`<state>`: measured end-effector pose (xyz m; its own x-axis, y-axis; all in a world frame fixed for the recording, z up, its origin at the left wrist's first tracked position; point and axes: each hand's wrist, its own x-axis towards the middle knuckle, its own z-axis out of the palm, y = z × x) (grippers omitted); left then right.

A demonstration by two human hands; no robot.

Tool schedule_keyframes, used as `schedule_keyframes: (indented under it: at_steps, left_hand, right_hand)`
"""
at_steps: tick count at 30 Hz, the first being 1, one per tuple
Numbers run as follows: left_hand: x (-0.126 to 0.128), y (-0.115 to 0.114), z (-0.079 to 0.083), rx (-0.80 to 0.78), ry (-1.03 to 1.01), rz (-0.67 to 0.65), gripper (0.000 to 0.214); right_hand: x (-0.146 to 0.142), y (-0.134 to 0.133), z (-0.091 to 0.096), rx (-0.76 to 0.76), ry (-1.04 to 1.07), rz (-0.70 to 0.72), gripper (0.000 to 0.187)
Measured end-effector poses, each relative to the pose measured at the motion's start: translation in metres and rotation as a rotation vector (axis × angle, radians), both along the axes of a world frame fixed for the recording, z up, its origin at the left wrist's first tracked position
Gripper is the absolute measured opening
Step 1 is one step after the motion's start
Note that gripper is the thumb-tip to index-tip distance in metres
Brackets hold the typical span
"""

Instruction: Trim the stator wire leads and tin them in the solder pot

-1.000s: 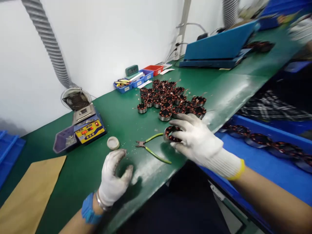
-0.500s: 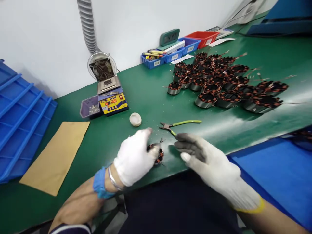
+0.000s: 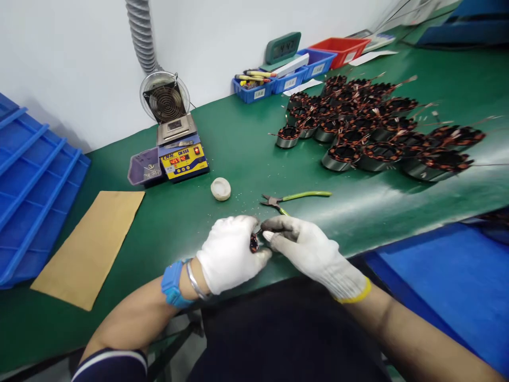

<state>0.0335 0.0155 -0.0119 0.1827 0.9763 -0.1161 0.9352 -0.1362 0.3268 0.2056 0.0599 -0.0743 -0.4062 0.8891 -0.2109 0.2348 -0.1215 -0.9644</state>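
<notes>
My left hand, in a white glove, wraps round a motor stator with copper windings near the table's front edge. Most of the stator is hidden by the glove. Close against its right side, my right hand, gloved with dark-stained fingertips, pinches what looks like a thin dark wire lead of the stator. Just beyond the right hand lie cutting pliers with green handles, jaws pointing left. A small round white dish stands past my left hand, with tiny white crumbs scattered beside it.
Several wound stators crowd the right back of the green table. A solder pot with a digital display stands at left, beside a purple tray. Brown card lies left; blue bins and a clock line the wall.
My right hand has moved left to the stator and its fingers have closed at the wire. My left hand has shifted slightly right and wrapped further round the stator.
</notes>
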Motion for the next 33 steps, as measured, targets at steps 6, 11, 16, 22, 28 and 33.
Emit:
schedule_keyframes:
  at_steps: [6,11,16,22,28,33]
  left_hand:
    - [0.005,0.008,-0.026,-0.059,-0.264,0.144,0.016]
    - [0.004,0.012,-0.033,-0.012,-0.267,0.090,0.016]
    - [0.004,0.014,-0.028,-0.038,-0.172,0.020,0.019]
    - [0.002,0.013,-0.030,-0.004,-0.121,0.005,0.018]
    - [0.002,0.013,-0.033,0.013,-0.119,0.010,0.017]
    - [0.004,0.012,-0.031,0.009,-0.114,0.025,0.017]
  right_hand:
    - [-0.001,-0.003,-0.012,0.084,-0.075,-0.088,0.024]
    - [0.002,-0.004,-0.006,0.029,-0.049,-0.136,0.026]
    - [0.001,0.001,-0.001,-0.084,0.007,-0.140,0.031]
    - [0.008,-0.006,-0.002,-0.082,0.047,-0.099,0.026]
    - [0.007,0.002,-0.001,-0.062,-0.031,-0.095,0.033]
    - [0.004,-0.002,-0.007,-0.009,-0.068,-0.025,0.027]
